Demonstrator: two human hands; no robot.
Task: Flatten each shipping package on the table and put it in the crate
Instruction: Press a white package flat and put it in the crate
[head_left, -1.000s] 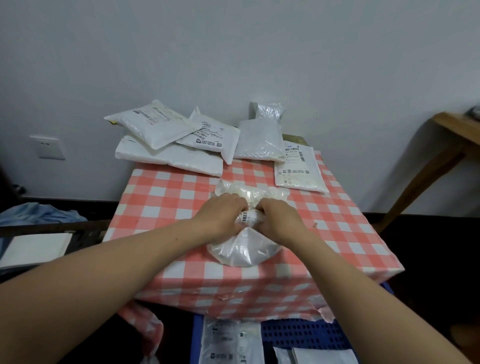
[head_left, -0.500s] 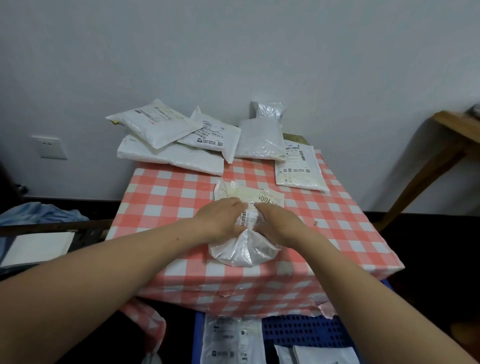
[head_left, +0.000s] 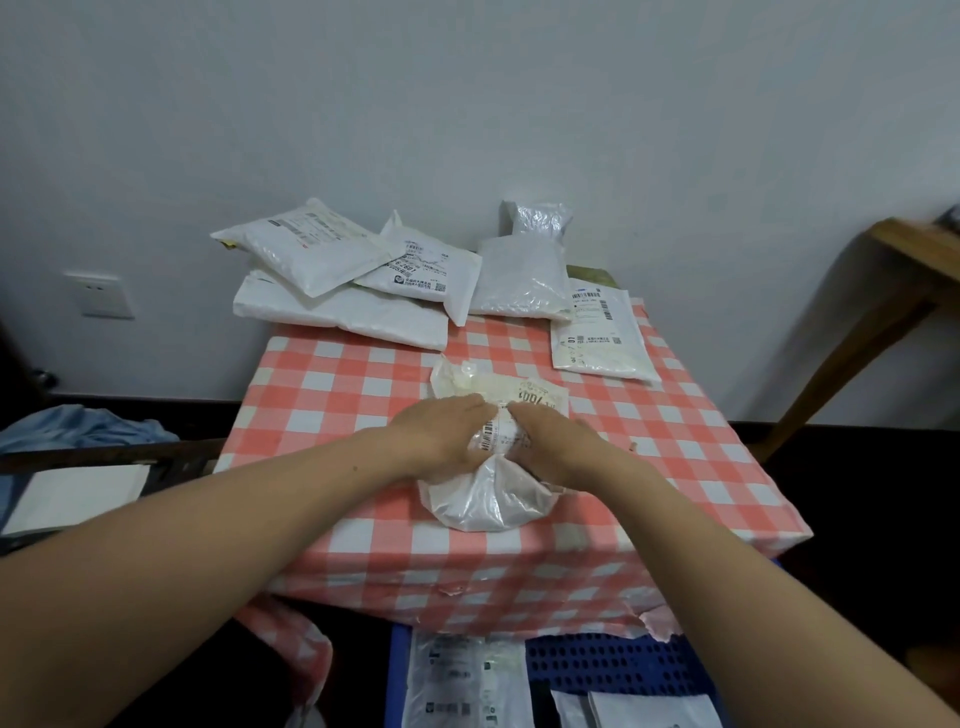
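Wall socket (head_left: 104, 293) sits at the far left, with a heap of blue cloth (head_left: 78, 431) below it and a white sheet (head_left: 78, 493) nearer the camera. The table (head_left: 322, 405), draped in a red-and-white checked cover, fills the middle. Along its back edge a long white package (head_left: 343, 312) lies flat. A tilted package (head_left: 306, 244) rests on top of it, and a labelled package (head_left: 421, 270) leans against that one's right side.

The left hand (head_left: 441, 431) lies palm down on the crumpled package (head_left: 488, 467) at the centre of the table, its fingers stretched out and pointing right, pressing rather than gripping. The package's near end bulges out towards the front edge, and its far end shows a printed label. Behind it a bubble mailer (head_left: 519, 280) rests at the back. The right hand (head_left: 556, 441) mirrors the left, flat on the same package, fingers extended leftwards, the two sets of fingertips nearly meeting over a barcode.

Farther right a flat labelled pouch (head_left: 597, 332) lies on the cover. Below the table's front edge a blue crate (head_left: 613, 665) holds several flattened packages. A wooden stand (head_left: 914, 254) is at the far right.
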